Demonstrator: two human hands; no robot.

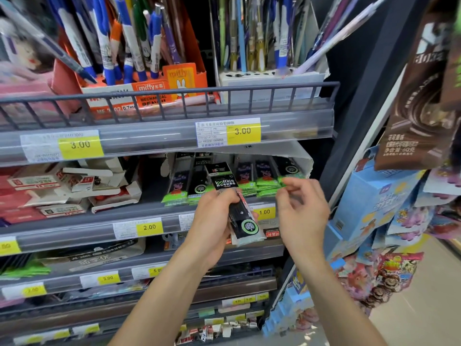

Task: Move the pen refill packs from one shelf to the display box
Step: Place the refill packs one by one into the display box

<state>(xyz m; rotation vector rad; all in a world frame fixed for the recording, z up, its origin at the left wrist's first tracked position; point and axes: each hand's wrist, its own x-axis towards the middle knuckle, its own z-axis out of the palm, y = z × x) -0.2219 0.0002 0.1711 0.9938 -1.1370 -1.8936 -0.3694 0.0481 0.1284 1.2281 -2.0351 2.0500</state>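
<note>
Refill packs held before the display box

The left hand (212, 216) gripped a bunch of black pen refill packs (237, 208) just before the white display box (303, 158), probably as stock; the right hand (301, 206), loosely curled, held nothing.

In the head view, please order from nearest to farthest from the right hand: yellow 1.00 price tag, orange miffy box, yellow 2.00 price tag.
From the right hand:
1. 1.00 price tag, just left of it.
2. 2.00 price tag, further left.
3. Miffy box, upper shelf.

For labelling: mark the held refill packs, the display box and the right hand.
refill packs (245, 227), head view, green emblem on the front pack.
display box (303, 158), head view, torn white wall.
right hand (303, 211), head view, back of hand.
</note>
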